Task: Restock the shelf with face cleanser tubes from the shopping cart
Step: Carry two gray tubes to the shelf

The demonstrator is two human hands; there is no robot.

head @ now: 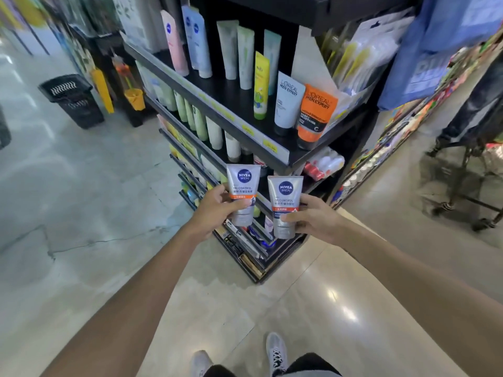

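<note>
Left hand (215, 204): my fingers grip one silver cleanser tube (243, 195), cap down.
Right hand (313, 217): grips second tube (285, 205), cap down.
Position: both tubes upright before the black shelf (283, 156) corner.

Head-worn view, forward and down

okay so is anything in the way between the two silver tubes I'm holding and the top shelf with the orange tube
Nothing visible blocks it. The left hand and right hand hold the silver tubes below the shelf; open air lies between, with bare space beside the orange tube.
</note>
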